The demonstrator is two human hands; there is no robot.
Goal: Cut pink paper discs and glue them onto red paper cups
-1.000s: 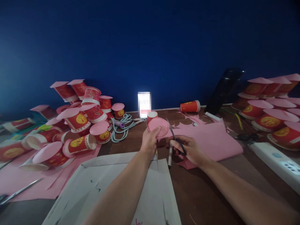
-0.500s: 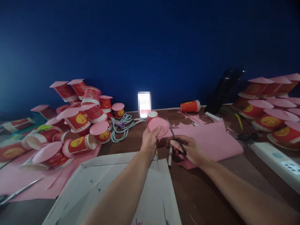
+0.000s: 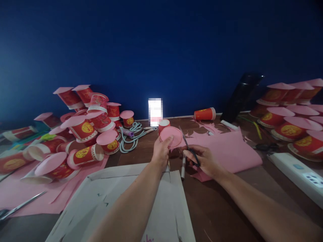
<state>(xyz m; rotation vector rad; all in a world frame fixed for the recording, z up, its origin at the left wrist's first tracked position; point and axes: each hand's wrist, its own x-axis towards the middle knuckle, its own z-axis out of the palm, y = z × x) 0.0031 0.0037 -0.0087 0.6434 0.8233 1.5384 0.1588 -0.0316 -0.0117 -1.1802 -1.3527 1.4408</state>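
Over the tabletop (image 3: 207, 205), left and right hands (image 3: 161, 153) (image 3: 204, 159) grip round pink paper (image 3: 171, 134) and black-handled scissors (image 3: 189, 148).

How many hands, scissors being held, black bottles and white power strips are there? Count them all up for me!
Left hand plus right hand: 2 hands
Held scissors: 1 pair
Black bottle: 1
White power strip: 1
Total: 5

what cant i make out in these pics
All in the head view:
Lit screen: pixelated, unreadable.
Red paper cup: lower part hidden behind the pink paper disc.
Held scissors: handles partly covered by the right hand.
Power strip: cut off by the right edge.
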